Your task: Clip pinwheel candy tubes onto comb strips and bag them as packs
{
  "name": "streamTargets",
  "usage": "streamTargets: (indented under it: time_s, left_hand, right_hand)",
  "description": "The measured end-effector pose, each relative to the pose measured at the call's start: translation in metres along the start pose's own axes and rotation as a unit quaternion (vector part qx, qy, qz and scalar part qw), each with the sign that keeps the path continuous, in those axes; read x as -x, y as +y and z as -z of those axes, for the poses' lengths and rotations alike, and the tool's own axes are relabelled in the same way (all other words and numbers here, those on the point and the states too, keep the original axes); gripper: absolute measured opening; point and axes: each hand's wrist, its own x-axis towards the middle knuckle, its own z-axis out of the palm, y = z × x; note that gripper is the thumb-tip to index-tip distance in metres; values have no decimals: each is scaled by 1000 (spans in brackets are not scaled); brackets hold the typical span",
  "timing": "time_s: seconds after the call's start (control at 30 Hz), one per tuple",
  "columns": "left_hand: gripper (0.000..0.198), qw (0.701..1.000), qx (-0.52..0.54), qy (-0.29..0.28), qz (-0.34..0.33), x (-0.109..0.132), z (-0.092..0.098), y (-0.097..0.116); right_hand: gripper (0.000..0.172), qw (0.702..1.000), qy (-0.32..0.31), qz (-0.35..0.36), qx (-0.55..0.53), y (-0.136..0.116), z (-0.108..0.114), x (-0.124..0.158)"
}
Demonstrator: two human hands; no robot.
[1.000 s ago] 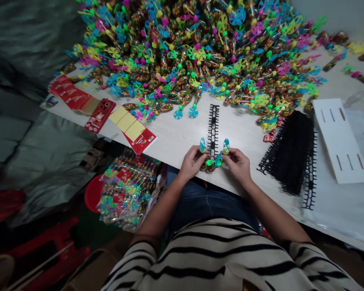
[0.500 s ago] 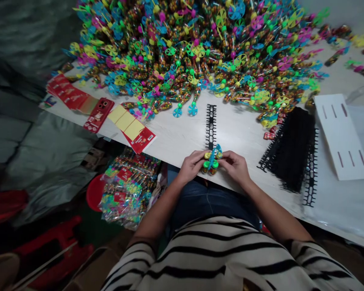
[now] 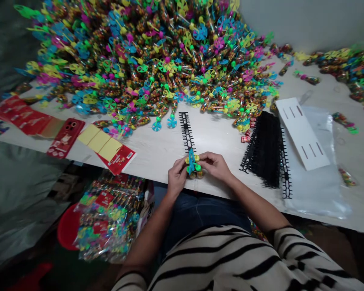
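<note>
Left grip point(image 3: 177, 176) and right grip point(image 3: 215, 165) closed on a bundle of pinwheel candy tubes point(image 3: 193, 166)

Seen from the head camera, both hands meet near the front edge of the bench point(image 3: 218, 137), closed in a narrow hold with the fingers curled around the bundle from either side. The bundle is a small cluster of clear tubes packed with coloured candy, with green and yellow caps showing and a blue pinwheel standing up through the middle. It sits at the near end of a black plastic strip point(image 3: 186, 131), a ladder-like piece lying flat on the bench and running straight away from the person.

Just past the far end of that strip rises a great heap of matching tubes point(image 3: 139, 68), their pinwheels in blue, green, yellow and pink. Right of the right grip lies a thick stack of black strips point(image 3: 265, 149), and beyond it a white slotted card point(image 3: 301, 133) rests partly on a clear plastic bag point(image 3: 318, 190). Left of the left grip are red printed cards point(image 3: 21, 117) and a red-and-yellow card sheet point(image 3: 107, 147). Below the bench edge sit bagged tube packs point(image 3: 109, 218) beside a red tub point(image 3: 67, 226). A striped top point(image 3: 218, 258) and jeans point(image 3: 197, 214) fill the bottom of the view.
</note>
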Motion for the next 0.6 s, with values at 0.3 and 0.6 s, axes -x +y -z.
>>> streamTargets:
  time_s: [0.3,0.6]
  left_hand:
    - [45,989,-56,-129,-44,-10,16,2]
    - [31,987,-138,-79,-16,-75,61,26]
  right_hand:
    - [21,996,-69,32,57,-12,13,1]
    - [23,953,136,110,249,-35,131,-71]
